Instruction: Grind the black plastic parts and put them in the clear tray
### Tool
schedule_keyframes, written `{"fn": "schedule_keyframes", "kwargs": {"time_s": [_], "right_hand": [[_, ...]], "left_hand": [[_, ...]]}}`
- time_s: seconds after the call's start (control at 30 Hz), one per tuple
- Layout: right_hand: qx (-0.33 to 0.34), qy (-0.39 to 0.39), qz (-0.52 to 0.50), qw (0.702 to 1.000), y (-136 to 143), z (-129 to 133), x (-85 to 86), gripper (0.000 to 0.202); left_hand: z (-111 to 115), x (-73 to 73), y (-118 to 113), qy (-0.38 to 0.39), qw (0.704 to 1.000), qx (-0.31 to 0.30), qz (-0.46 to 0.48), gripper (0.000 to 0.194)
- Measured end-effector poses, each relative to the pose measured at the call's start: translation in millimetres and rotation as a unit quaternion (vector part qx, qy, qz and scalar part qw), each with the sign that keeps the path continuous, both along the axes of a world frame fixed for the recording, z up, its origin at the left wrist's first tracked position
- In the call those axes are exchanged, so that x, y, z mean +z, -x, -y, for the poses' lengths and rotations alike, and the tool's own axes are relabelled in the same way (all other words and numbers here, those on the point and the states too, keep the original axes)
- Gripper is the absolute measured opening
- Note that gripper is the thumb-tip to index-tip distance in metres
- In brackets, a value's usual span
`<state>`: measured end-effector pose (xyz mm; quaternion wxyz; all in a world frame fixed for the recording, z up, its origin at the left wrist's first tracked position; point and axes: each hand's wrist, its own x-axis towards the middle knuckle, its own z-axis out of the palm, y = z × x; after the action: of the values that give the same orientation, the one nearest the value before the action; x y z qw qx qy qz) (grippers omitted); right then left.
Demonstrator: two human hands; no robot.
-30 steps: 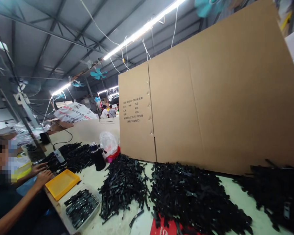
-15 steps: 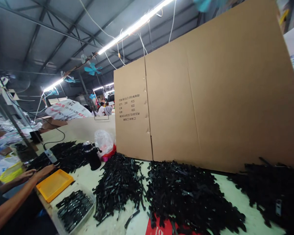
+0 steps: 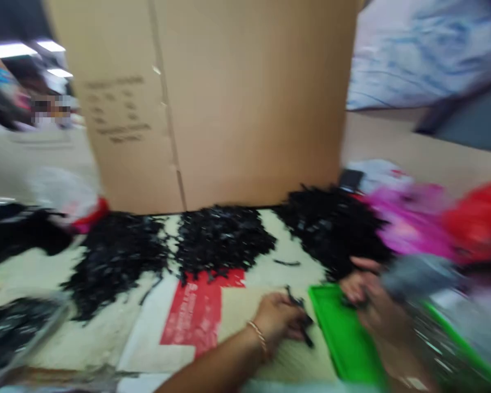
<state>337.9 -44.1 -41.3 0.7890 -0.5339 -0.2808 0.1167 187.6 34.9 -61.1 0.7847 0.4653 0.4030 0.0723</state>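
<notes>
My left hand, a bracelet on its wrist, is closed around a few slim black pieces above a tan board on the table. My right hand is blurred over the bright green tray. Its fingers are curled near a small dark thing that I cannot make out. Just right of that hand is a smeared grey rounded object; whether the hand touches it cannot be told. Heaps of black strip-like parts lie beyond my hands: a left heap, a middle heap and a right heap.
A tall cardboard sheet stands behind the heaps. Far left is a clear bin of black parts. At right are a pink bag, a red bag and a second green-edged tray. A red printed patch shows on the table.
The view has swung right and down. Both my hands have come into sight, the left with black pieces. The neighbouring person's arms and the yellow tray's main part have left the picture.
</notes>
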Motion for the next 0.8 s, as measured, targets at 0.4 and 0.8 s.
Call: {"fn": "schedule_keyframes", "kwargs": {"time_s": [0.4,0.8], "right_hand": [[-0.04,-0.025,0.003,0.999,-18.8,42.6,-11.0,0.025],[-0.082,0.0,0.01,0.997,-15.5,70.1,-21.3,0.029]], "left_hand": [[-1.7,-2.5,4.2,0.065,0.997,-0.038,0.014,0.014],[-1.7,3.4,3.1,0.073,0.997,-0.026,0.003,0.006]]}}
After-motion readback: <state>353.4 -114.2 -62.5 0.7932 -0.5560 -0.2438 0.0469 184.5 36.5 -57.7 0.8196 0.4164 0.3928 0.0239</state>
